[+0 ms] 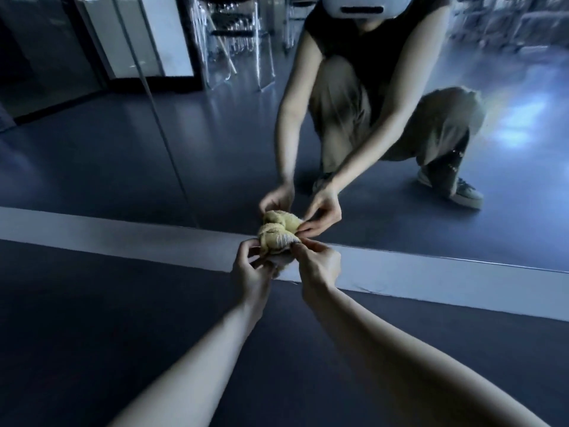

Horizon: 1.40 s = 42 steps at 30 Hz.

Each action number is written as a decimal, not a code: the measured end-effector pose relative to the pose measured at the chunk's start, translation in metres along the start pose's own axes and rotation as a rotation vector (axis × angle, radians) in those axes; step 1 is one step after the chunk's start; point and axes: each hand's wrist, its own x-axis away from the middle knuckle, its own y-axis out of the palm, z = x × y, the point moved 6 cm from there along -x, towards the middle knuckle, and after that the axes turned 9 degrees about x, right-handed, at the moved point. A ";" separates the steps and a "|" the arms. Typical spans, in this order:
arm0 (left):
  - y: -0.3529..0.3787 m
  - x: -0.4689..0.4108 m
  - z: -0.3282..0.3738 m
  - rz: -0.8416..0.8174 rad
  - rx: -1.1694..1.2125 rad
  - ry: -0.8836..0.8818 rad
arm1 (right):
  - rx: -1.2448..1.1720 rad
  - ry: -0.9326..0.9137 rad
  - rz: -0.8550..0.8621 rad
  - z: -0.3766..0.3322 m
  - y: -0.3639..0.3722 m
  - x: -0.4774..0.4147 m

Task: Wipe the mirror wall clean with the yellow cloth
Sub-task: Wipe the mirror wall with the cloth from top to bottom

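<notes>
At the foot of the mirror wall (123, 149), head view: the person crouches close, both forearms stretched far forward and low.

- Yellow cloth (277, 240): bunched into a lump, held off the floor (123, 318) just in front of the pale strip (123, 232) that runs under the glass. It sits very near the mirror's lower edge; whether it touches the glass cannot be told.
- Left hand (252, 272): fingers (246, 248) curled in, pinching the cloth's left side from below.
- Right hand (318, 266): fingers (303, 248) pinching a fold on the cloth's right side.

Judgement: a two-handed pinch on opposite sides suits opening or refolding the bundle into a flat pad. A crumpled lump would wipe poorly, so wiping has probably not begun at this spot. The low crouch suggests that the bottom band of glass is the intended area.

Counts:
- cloths: one, plus its reflection (283, 220) directly beyond it
- hands: two, both on the cloth
- persons: one, seen again in the glass
- mirror panels: two, split by one vertical seam (163, 131)
- chairs (237, 41): clear ones, reflected far left of centre; number not resolvable
</notes>
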 end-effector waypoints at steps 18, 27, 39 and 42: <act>0.221 0.127 -0.001 -0.301 -0.361 0.144 | -0.101 -0.016 0.239 0.020 -0.253 -0.053; 0.341 0.186 -0.013 -0.526 -0.420 0.164 | -0.163 0.016 0.404 0.030 -0.393 -0.070; 0.493 0.283 -0.048 -0.581 -0.340 0.040 | -0.212 0.128 0.691 0.055 -0.562 -0.100; 0.524 0.300 -0.056 -0.585 -0.344 0.039 | -0.249 0.147 0.738 0.061 -0.594 -0.108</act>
